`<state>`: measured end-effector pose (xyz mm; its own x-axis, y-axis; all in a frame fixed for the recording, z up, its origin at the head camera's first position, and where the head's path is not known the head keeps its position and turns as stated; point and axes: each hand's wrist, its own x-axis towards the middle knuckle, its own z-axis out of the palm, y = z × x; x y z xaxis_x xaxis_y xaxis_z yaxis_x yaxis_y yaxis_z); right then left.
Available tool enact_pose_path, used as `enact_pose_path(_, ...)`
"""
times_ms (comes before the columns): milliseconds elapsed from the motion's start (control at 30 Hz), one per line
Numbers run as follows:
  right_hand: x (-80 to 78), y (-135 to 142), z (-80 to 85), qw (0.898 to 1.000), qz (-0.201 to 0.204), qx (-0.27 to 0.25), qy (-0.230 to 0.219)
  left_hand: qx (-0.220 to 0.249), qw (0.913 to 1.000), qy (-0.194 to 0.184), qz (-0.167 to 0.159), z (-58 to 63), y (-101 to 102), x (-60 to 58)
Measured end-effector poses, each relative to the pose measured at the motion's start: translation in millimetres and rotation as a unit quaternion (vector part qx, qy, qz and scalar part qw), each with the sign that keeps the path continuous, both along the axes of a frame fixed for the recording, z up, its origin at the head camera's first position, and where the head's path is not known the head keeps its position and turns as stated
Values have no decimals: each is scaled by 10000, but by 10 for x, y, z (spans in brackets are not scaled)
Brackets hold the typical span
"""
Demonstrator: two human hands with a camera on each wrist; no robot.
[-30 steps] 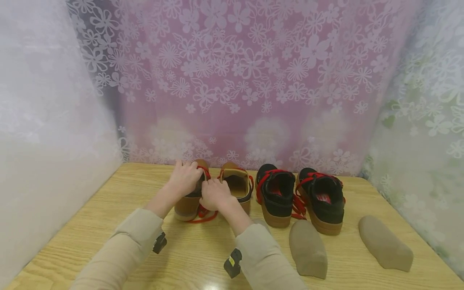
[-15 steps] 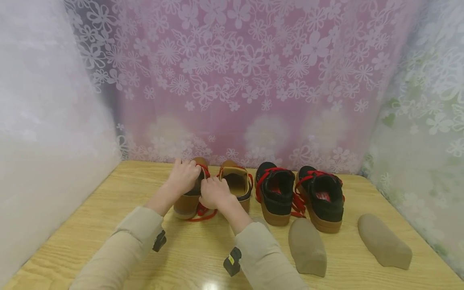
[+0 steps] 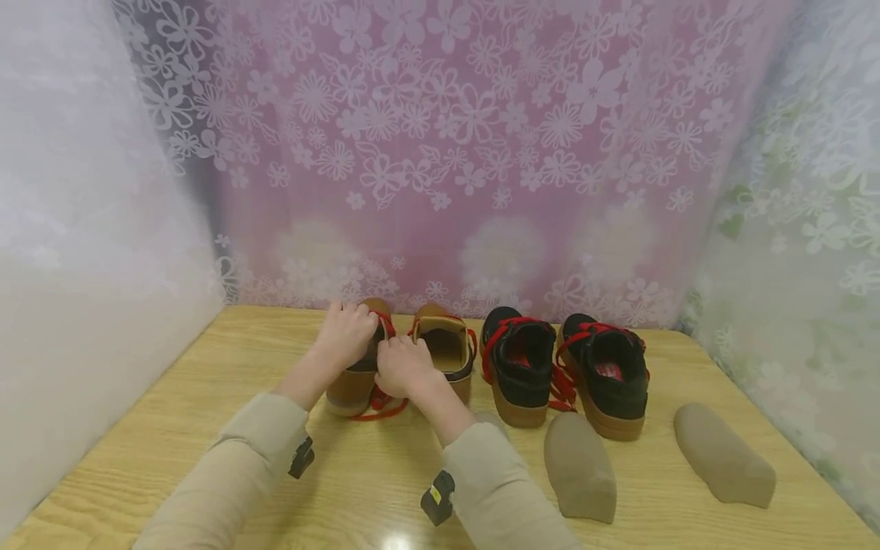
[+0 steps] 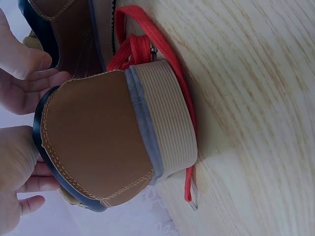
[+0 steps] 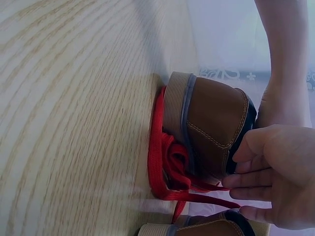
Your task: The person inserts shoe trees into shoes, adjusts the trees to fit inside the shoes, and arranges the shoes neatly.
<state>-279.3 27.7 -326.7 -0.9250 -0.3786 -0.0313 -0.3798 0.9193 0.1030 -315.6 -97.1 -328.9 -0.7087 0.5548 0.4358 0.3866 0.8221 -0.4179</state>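
Observation:
A brown sneaker (image 3: 349,391) with a pale ribbed sole stands on the table, heel toward me, at the left of a row of shoes. My left hand (image 3: 347,334) grips its collar on the left, fingers at the opening. On the other side, my right hand (image 3: 402,365) holds the collar edge between thumb and fingers, as the right wrist view shows. A red shoelace (image 5: 155,152) loops down beside the sole and trails on the wood; its tipped end lies behind the heel in the left wrist view. The matching brown sneaker (image 3: 462,388) stands to the right, partly behind my right hand.
Two black sneakers with red laces, one black sneaker (image 3: 522,397) and its mate (image 3: 622,416), stand farther right. A beige foot-shaped form (image 3: 580,467) and another beige form (image 3: 725,457) lie in front. A third form is mostly hidden by my right sleeve. A pink flowered curtain (image 3: 440,153) hangs behind.
Both hands keep their places on the brown sneaker. The whole head view has shifted slightly, so the shoes and forms sit a little farther left and higher in it.

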Motion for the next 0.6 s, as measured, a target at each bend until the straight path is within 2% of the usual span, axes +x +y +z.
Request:
enact_pose_path(300, 30, 58, 81, 9993, 158, -301, -159, 95, 9999, 71, -4, -39, -19, 8)
enact_pose_path(600, 24, 184, 231, 9974, 356, -474, -410, 355, 9987, 277, -233, -31, -51, 32)
